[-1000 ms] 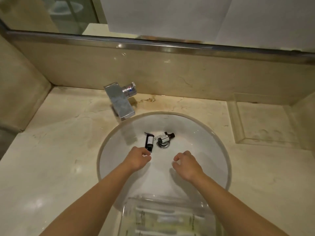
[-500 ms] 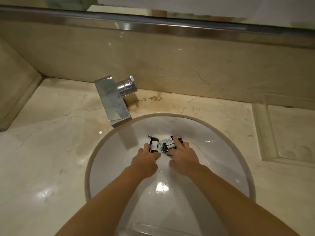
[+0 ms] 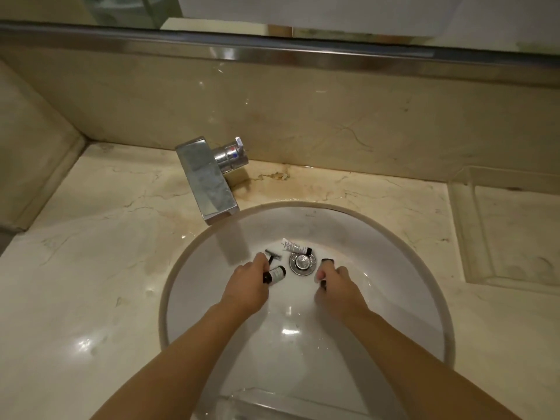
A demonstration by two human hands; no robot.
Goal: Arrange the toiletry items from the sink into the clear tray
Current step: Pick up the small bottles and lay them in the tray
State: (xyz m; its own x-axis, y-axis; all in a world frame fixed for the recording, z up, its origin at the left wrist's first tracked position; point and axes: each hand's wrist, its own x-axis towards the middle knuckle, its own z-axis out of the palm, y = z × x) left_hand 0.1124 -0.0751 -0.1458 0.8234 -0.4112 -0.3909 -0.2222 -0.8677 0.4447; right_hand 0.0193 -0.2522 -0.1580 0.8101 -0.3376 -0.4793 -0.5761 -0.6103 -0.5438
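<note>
White porcelain curves under both my arms: I am reaching into the sink [image 3: 378, 298], right at the bottom of the bowl. My left hand [image 3: 247, 287] has its fingers curled round a small dark-capped bottle [image 3: 276, 274], and the razor [image 3: 272, 256] shows just past my knuckles; whether I hold that too I cannot tell. My right hand [image 3: 336, 284] is closed on a second small bottle [image 3: 327, 262], of which only the dark ends peek out above and below my fingers. One white tube with a black cap [image 3: 295, 247] lies loose on the far side of the drain [image 3: 302, 263], touching its rim.

By my reckoning I am early in the job. Nothing I hold has left the bowl yet, and the tube is not yet picked up. The clear tray [image 3: 497, 231] sits on the marble counter [image 3: 91, 283] to my right, well apart from the bowl, and looks bare inside. Another clear container [image 3: 272, 401] shows at the near edge of the sink; its contents are out of view.
</note>
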